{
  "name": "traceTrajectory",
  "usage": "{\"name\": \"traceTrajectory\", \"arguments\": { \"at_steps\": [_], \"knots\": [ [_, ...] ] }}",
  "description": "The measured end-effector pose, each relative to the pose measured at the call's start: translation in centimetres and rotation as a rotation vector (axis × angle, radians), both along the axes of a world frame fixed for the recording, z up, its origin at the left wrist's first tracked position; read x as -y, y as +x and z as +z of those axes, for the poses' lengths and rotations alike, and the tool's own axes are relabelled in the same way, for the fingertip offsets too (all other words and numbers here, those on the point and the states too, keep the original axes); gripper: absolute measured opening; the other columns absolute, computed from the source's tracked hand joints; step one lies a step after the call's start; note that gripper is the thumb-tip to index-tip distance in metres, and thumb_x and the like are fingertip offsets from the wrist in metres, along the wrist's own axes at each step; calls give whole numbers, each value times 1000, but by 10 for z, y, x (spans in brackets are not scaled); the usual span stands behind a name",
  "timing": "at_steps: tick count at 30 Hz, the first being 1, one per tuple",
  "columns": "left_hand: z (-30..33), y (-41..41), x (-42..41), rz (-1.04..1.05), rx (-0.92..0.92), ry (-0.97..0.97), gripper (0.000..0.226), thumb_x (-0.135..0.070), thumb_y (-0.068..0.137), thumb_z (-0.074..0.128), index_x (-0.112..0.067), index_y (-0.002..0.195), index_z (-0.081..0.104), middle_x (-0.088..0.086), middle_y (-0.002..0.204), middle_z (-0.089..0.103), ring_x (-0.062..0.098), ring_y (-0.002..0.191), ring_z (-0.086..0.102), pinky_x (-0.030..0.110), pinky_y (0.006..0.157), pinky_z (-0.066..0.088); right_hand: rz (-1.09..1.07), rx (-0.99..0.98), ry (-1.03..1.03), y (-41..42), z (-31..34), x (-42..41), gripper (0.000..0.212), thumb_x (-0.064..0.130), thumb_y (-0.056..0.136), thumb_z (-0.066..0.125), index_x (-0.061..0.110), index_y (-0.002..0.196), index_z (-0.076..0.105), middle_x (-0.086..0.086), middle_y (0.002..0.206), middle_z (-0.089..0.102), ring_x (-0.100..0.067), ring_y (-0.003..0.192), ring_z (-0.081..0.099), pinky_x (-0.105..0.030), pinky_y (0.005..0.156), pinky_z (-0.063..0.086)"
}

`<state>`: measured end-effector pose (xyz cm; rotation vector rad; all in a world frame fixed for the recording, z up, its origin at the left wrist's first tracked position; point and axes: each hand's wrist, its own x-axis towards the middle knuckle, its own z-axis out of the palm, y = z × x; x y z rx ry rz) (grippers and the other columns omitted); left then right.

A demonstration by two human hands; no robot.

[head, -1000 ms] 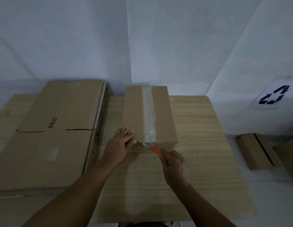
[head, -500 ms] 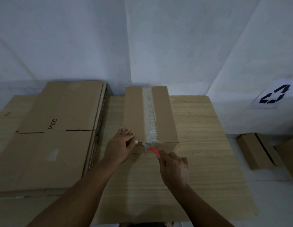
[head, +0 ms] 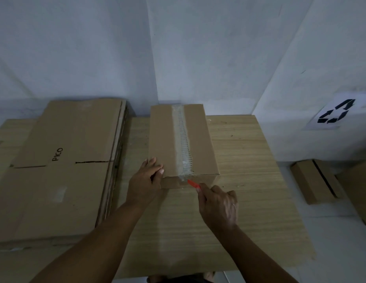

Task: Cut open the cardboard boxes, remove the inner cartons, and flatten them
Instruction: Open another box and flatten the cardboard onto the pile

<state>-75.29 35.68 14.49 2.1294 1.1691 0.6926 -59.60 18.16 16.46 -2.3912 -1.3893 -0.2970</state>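
While the left hand point(head: 146, 180) rests on the near-left corner of the sealed box point(head: 181, 139), fingers mostly straight and lying over the top edge, thumb side down along the front face, the right hand point(head: 218, 205) is curled round a red cutter point(head: 193, 183). Only the cutter's front end shows beyond the fingers; its tip sits at the near end of the tape strip point(head: 182, 137), right where the top meets the front face (blade itself too small to make out).

Box stands lengthwise away from the person, approx. in the middle of the wooden table point(head: 249, 190), far end close to the white wall point(head: 198, 48). Tape runs down the center of the lid, end to end, and laps over the near edge.

Left of the box, just beside it, lies a stack of flattened cardboard point(head: 65, 170) w/ "PICO" written on the top sheet. Off to the right, on the floor, 1 smaller box point(head: 315, 180) lies near another brown carton point(head: 359, 188) cut off by the frame edge. A paper sign w/ a recycling symbol point(head: 335, 114) is stuck on the right wall.
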Motion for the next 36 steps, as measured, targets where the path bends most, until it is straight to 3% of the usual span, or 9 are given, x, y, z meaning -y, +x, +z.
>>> {"name": "traceTrajectory", "arguments": {
  "at_steps": [6, 9, 16, 19, 22, 27, 31, 34, 36],
  "knots": [
    [0, 2, -1, 12, -20, 16, 28, -25, 97, 63, -19, 123, 71, 3, 144, 54, 16, 142, 39, 34, 115, 36, -72, -12, -20, 33, 4, 12, 15, 31, 96, 62, 23, 95, 74, 8, 57, 55, -9, 44, 29, -29, 63, 31],
    [1, 4, 1, 30, -25, -18, 28, -26, 97, 64, -19, 123, 71, 3, 145, 54, 16, 142, 38, 26, 113, 30, -15, -18, 26, 51, 5, 22, 17, 31, 96, 61, 20, 95, 75, 9, 56, 51, -7, 43, 27, -26, 59, 33],
    [3, 9, 7, 40, -70, -10, 30, -31, 97, 63, -15, 121, 72, 8, 143, 54, 23, 140, 44, 33, 112, 35, 220, -229, 170, 67, -4, 48, 38, 46, 102, 46, 19, 106, 73, 13, 66, 56, 1, 49, 43, -17, 52, 33],
    [6, 12, 15, 42, -141, 94, 43, -49, 92, 52, -19, 110, 77, 6, 131, 65, 25, 127, 59, 46, 114, 35, 76, -312, 241, 55, 6, 39, 36, 52, 95, 52, 23, 97, 74, 13, 65, 57, -2, 51, 50, -12, 49, 31],
    [15, 18, 23, 85, -228, 305, 31, -45, 88, 52, -25, 88, 77, -4, 101, 76, 21, 108, 67, 60, 118, 10, -33, -358, 289, 49, 22, 18, 39, 50, 101, 42, 25, 88, 69, 10, 57, 56, -8, 46, 52, -20, 43, 32],
    [27, 29, -2, 149, -211, 397, 30, -41, 90, 50, -24, 85, 74, -5, 76, 73, 16, 70, 68, 58, 121, 10, -122, -501, 230, 52, 44, -30, 25, 32, 104, 44, 19, 106, 65, -2, 68, 63, -34, 66, 64, -31, 55, 33],
    [28, 37, -30, 109, -254, 388, 36, -39, 88, 48, -25, 110, 72, -4, 97, 73, 19, 87, 68, 53, 109, 35, -82, -622, 138, 61, 49, -74, 32, 35, 106, 36, 25, 131, 53, -5, 88, 69, -32, 81, 65, -40, 68, 50],
    [24, 46, -47, 21, -302, 320, 38, -36, 84, 57, -24, 119, 65, 1, 112, 64, 26, 101, 60, 45, 96, 46, -13, -681, 95, 65, 55, -111, 36, 29, 106, 39, 23, 141, 44, -5, 104, 64, -30, 94, 64, -33, 73, 43],
    [17, 54, -52, -84, -287, 298, 41, -28, 87, 51, -17, 124, 63, 9, 127, 59, 33, 117, 54, 48, 99, 48, 8, -682, 26, 67, 62, -136, 44, 24, 106, 38, 20, 150, 36, -10, 118, 62, -31, 103, 62, -35, 78, 46]
  ]
}}
